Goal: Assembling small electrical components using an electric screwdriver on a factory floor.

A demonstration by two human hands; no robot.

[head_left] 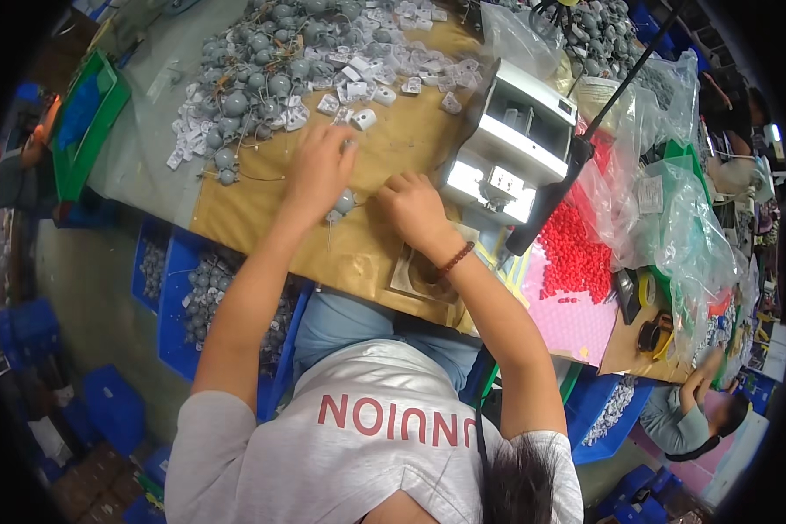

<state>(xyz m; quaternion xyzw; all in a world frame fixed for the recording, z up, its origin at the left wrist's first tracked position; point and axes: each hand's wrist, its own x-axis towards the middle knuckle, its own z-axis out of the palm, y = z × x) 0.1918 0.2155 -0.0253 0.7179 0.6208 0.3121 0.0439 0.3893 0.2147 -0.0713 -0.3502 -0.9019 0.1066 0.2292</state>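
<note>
My left hand is over the brown table covering, its fingers bent together just below the loose white plastic caps. A small greyish bit shows between its thumb and fingers, too small to name. To its right, my right hand is closed, fingertips curled under; anything in them is hidden. Between the two hands, a grey ball-shaped part with a small light piece and a thin lead lies on the covering. Beyond my left hand spreads a heap of grey balls with wires and white housings.
A white machine with a dark bar stands right of my right hand. Red small parts lie on pink sheet beyond it. Blue bins of grey parts sit below the table's front edge. Another person sits at far right.
</note>
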